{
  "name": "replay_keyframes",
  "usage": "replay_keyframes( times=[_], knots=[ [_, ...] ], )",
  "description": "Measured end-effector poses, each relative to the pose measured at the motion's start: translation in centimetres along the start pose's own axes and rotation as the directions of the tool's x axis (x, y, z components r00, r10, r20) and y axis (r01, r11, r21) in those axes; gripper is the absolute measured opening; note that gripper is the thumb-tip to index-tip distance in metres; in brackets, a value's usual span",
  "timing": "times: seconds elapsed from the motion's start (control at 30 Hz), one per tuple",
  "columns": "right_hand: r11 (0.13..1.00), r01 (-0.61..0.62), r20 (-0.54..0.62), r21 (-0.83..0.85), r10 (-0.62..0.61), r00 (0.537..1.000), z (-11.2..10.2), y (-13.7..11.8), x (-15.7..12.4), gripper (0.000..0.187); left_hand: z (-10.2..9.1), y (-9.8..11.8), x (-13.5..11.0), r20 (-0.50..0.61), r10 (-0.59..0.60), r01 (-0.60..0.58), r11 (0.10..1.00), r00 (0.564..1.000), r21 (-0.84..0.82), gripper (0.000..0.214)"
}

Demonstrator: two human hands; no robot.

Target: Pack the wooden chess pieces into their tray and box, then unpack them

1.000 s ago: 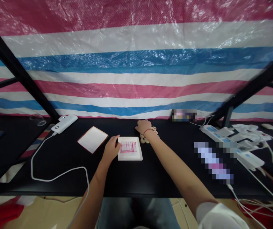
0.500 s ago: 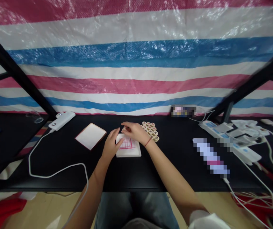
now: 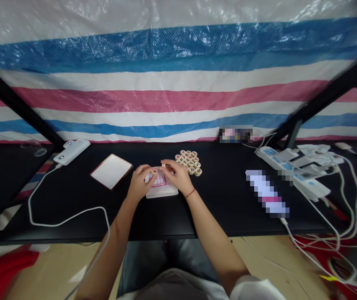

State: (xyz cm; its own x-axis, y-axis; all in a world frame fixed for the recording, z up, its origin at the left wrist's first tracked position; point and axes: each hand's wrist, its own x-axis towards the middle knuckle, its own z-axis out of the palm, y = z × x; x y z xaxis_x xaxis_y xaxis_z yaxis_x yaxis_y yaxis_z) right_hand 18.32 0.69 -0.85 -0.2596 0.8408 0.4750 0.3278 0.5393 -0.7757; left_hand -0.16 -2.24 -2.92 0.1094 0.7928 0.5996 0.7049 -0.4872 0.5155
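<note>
A small white board with a red grid lies on the black table in front of me. My left hand rests on the board's left side, fingers curled, with a small round piece under its fingertips. My right hand covers the board's right side and pinches a small pale piece at its top edge. A cluster of round wooden game pieces with red and dark marks sits just behind and to the right of the board.
A white square lid with a dark red rim lies left of the board. A white power bank with a cable sits at the far left beside a clear glass. Power strips and cords crowd the right.
My right hand came back from the pile of pieces to the board with a piece. My left hand moved further onto the board. The camera tilted downward.
</note>
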Motion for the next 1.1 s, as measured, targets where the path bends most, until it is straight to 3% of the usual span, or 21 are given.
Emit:
replay_keyframes(
  times=[0.2,0.37,0.5,0.6,0.77,0.97,1.1],
  knots=[
    [1.000,0.025,-0.014,0.013,-0.024,1.000,-0.7,0.9,-1.1,0.019,-1.0,0.4,0.4,0.048,-0.061,0.058,0.996,0.997,0.061,0.004],
    [0.997,0.070,0.004,-0.025,-0.070,0.998,-0.6,0.7,-1.0,0.022,-0.9,-0.6,0.5,0.083,-0.154,0.140,0.979,0.985,0.149,0.003],
    [0.988,0.121,0.044,-0.097,-0.118,0.992,-0.1,0.5,-1.1,0.028,-0.7,-1.3,0.6,0.208,-0.202,0.179,0.976,0.957,0.124,0.034],
    [0.984,0.116,0.091,-0.135,-0.104,0.990,0.4,0.4,-1.3,0.029,-0.5,-1.4,0.7,0.294,-0.248,0.217,0.967,0.923,0.131,0.039],
    [0.967,0.155,0.153,-0.200,-0.126,0.980,1.4,0.1,-1.0,0.016,-0.3,-2.0,0.8,0.282,-0.218,0.211,0.976,0.934,0.055,0.030],
    [0.939,0.209,0.267,-0.273,-0.135,0.954,2.8,-0.6,0.1,0.017,-0.4,-2.3,0.7,0.315,-0.225,0.218,0.974,0.922,0.059,0.051],
    [0.876,0.225,0.336,-0.427,-0.077,0.939,2.9,-0.9,0.2,0.021,-0.5,-2.2,0.6,0.347,-0.242,0.223,0.970,0.906,0.093,0.054]
  ],
)
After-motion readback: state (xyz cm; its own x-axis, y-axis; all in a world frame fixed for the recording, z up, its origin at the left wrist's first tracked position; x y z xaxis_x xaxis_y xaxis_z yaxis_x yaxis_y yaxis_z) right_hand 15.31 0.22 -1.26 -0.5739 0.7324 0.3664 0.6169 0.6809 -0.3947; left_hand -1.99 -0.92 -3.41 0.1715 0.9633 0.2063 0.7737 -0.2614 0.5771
